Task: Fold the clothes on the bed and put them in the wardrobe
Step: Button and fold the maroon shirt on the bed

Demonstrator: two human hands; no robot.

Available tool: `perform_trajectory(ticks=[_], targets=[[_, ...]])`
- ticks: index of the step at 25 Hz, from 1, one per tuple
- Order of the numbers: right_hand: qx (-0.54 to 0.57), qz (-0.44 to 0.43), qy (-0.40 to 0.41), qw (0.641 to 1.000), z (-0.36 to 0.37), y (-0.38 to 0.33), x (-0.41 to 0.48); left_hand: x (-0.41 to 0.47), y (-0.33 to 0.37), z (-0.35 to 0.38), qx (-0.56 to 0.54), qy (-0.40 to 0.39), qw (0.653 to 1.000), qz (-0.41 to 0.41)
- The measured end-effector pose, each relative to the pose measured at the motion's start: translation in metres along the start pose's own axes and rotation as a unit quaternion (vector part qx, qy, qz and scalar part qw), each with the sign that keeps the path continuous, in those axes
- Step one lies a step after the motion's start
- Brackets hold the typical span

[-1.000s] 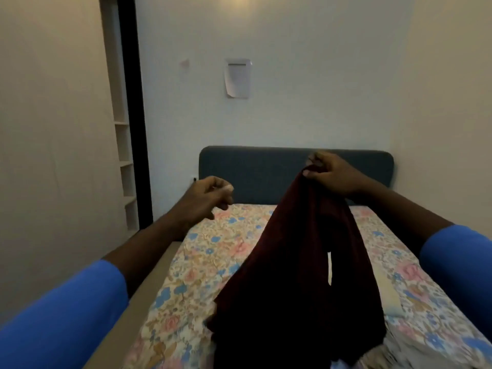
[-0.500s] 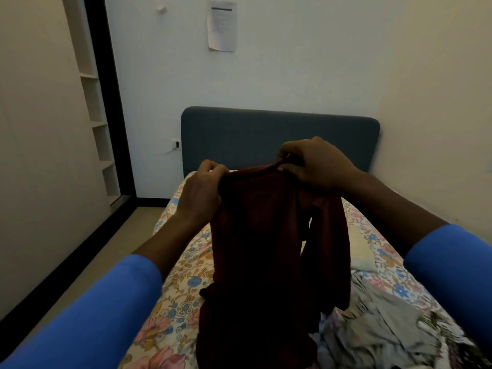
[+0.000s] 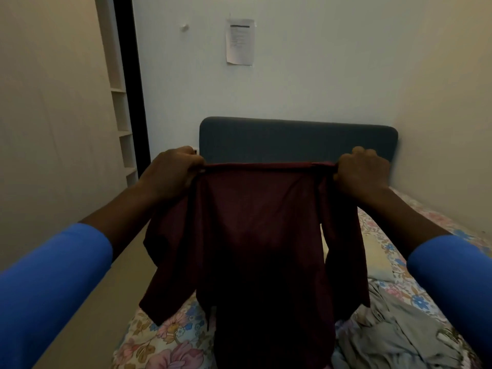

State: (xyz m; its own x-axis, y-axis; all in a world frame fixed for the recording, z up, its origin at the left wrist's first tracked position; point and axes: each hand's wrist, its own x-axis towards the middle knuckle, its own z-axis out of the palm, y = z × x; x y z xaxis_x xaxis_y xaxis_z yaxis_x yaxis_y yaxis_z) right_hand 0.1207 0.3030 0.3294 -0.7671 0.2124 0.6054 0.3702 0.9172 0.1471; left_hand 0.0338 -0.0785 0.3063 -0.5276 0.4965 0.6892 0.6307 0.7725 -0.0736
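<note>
A person holds a maroon garment [image 3: 263, 235] up over the bed [image 3: 170, 342]. The left hand [image 3: 173, 171] and right hand [image 3: 362, 171] each grip a top corner. The edge is pulled taut, likely to square it for folding.

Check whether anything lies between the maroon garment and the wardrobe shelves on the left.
Nothing visible does: the left hand and right hand hold the maroon garment over the bed, and the visible floor toward the wardrobe shelves looks bare.

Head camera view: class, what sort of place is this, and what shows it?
Most likely a small bedroom: a floral-sheeted bed with a padded headboard, a maroon garment held up over loose clothes heaped on it, and open shelves at the left, perhaps a wardrobe.
</note>
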Motion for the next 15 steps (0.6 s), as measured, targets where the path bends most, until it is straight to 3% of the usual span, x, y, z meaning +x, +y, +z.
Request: perform_trajectory(ticks=[2,3,5,6,7,8,10,12,15], targets=[[0.175,0.128,-0.082,0.973,0.005,0.001,-0.008,-0.008,0.006,-0.005,-0.115,-0.015,0.989,-0.090],[0.347,0.213,-0.153,0.901,0.010,-0.002,-0.013,-0.016,0.008,-0.005,-0.145,-0.008,0.983,-0.114],[0.637,0.340,-0.262,0.641,0.026,-0.012,-0.024,-0.036,0.005,-0.003,-0.103,-0.030,0.990,-0.091],[0.704,0.368,-0.277,0.541,0.034,-0.016,-0.029,-0.045,0.005,-0.004,-0.043,-0.085,0.994,-0.053],[0.745,0.380,-0.267,0.479,0.040,-0.021,-0.032,-0.051,0.005,-0.004,0.012,-0.132,0.991,-0.022],[0.775,0.385,-0.242,0.439,0.040,-0.028,-0.032,-0.052,0.004,-0.006,0.043,-0.146,0.988,-0.009],[0.820,0.381,-0.184,0.386,0.031,-0.040,-0.025,-0.044,0.004,-0.012,0.011,-0.091,0.995,-0.048],[0.830,0.390,-0.140,0.374,0.014,-0.051,-0.016,-0.034,0.005,-0.016,-0.030,-0.033,0.993,-0.110],[0.826,0.407,-0.076,0.382,0.002,-0.060,-0.008,-0.032,0.005,-0.012,0.026,-0.134,0.982,-0.129]])
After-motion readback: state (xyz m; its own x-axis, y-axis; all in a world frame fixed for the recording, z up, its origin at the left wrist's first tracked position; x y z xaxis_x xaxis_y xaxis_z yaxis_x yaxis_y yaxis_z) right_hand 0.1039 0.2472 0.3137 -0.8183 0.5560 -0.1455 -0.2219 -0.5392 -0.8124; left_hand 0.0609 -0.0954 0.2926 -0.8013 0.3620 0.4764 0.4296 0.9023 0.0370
